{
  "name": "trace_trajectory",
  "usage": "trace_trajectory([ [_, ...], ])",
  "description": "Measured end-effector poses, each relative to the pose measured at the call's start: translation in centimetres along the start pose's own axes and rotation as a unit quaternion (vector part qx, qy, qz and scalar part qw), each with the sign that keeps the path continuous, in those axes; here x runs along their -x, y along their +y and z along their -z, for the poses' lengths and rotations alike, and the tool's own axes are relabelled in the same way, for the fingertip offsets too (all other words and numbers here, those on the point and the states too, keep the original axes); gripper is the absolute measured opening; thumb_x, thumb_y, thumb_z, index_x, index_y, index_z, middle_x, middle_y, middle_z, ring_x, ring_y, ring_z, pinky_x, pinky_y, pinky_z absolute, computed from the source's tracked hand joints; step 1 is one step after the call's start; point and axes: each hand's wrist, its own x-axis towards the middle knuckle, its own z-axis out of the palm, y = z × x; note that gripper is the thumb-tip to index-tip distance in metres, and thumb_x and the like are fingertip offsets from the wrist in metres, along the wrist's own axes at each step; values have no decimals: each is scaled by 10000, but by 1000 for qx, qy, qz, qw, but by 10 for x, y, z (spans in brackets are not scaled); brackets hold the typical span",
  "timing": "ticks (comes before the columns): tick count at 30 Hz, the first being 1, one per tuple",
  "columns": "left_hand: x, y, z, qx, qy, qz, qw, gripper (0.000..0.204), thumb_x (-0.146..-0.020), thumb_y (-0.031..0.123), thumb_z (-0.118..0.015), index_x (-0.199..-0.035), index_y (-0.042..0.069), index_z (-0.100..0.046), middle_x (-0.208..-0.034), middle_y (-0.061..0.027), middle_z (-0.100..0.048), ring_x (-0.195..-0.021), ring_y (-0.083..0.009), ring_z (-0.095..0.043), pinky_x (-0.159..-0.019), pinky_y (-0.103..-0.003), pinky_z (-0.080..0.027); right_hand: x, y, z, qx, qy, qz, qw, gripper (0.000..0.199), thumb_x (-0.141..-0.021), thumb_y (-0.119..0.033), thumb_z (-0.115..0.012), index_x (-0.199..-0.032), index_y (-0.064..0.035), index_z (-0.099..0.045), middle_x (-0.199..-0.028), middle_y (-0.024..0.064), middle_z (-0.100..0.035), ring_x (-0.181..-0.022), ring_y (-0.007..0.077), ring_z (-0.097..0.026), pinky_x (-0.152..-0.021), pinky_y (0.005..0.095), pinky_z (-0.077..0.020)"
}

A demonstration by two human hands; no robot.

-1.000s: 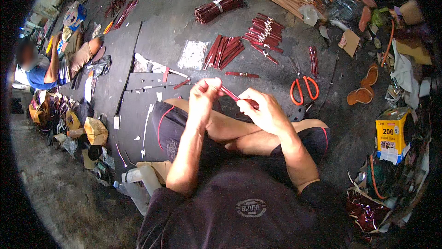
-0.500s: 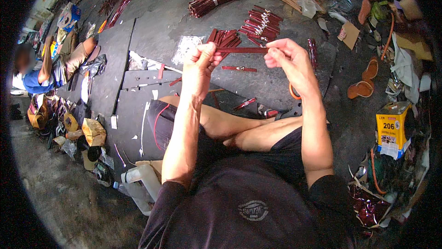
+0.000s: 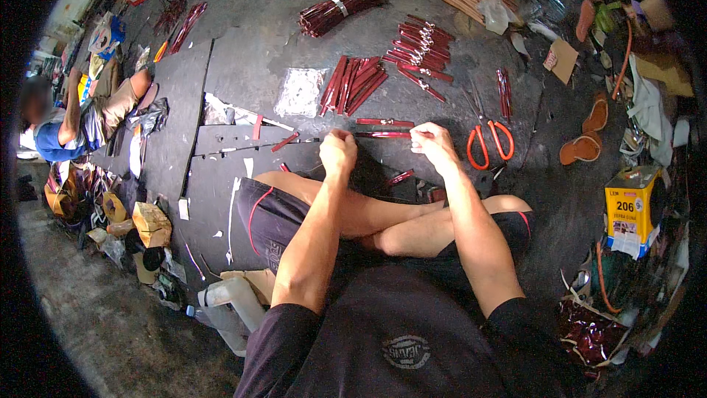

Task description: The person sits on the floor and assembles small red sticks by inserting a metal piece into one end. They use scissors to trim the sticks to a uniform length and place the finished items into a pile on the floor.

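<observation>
Here, both hands [image 3: 384, 145] outstretched, pinching a red stick [image 3: 383, 134] horizontally between them.

Dark red stick [image 3: 383, 134]; orange scissors [image 3: 490, 140]; yellow box [image 3: 631, 209].

Dark floor [image 3: 250, 67], red sticks [image 3: 353, 85] (loose and bundled), orange scissors [image 3: 490, 140], sandals [image 3: 585, 136]

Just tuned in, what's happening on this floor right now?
A person sits cross-legged on a dark mat on the floor. The left hand and right hand are stretched forward, each pinching one end of a thin dark-red stick held low over the mat. Loose and bundled red sticks lie just beyond, orange-handled scissors to the right. Another person sits at far left.
</observation>
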Motion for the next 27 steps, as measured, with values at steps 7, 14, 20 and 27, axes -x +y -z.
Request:
trace_trajectory([
  [7,46,15,-1,-31,-67,-294,953,483,-783,41,-600,-1251,-32,-505,-1145,-244,-552,-1057,-424,-540,-956,-475,-441,2,-6,-10,41,39,7,998,153,-918,-107,-654,-1015,11,-649,-866,92,-644,-753,152,-637,-691,315,-596],
  [14,52,13,-15,-185,-93,-315,926,742,-839,187,-596,-1459,-68,-279,-1506,-255,-308,-1406,-378,-300,-1162,-457,-246,-3,-2,-14,64,64,3,996,137,-911,-99,-665,-994,10,-658,-870,110,-667,-754,171,-672,-642,313,-608],
  [20,56,14,-12,-189,-128,-285,931,867,-842,288,-651,-1487,-67,-193,-1548,-270,-200,-1437,-410,-218,-1177,-492,-198,0,-1,-26,124,136,18,983,163,-861,-93,-717,-963,-1,-631,-848,127,-689,-696,200,-680,-600,330,-576],
  [27,56,10,-18,-191,-133,-286,929,869,-877,351,-606,-1504,-54,-160,-1564,-271,-131,-1450,-413,-164,-1175,-495,-192,16,7,-24,302,183,219,910,116,-799,-75,-721,-875,-65,-635,-780,117,-649,-746,305,-646,-684,422,-502],
])
